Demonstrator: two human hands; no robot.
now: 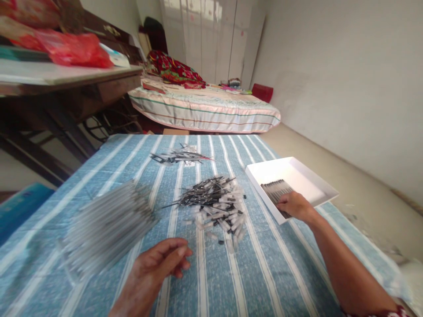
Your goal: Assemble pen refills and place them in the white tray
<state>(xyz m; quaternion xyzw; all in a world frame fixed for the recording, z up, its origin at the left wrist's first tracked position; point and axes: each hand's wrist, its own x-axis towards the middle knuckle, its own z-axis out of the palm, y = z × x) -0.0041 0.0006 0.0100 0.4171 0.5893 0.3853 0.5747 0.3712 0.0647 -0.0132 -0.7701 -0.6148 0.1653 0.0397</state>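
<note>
The row of slim, dark-ended pens (275, 192) lies in the left part of the white box (306, 176), on the right of the table. The right hand (296, 206) is at the near end of the row, fingers bent down to it; I cannot tell whether they are clamped on a pen. The step in hand looks like placing or straightening pens, and the next move seems to call for a light touch that leaves the neighbours aligned. The left hand (161, 263) is nearer, fingers loosely curled and partly apart, nothing visible in it. Beyond it lies a heap of dark and pale pen parts (228, 211); blurred clear tubes (109, 224) lie left, thin rods (183, 156) far
</note>
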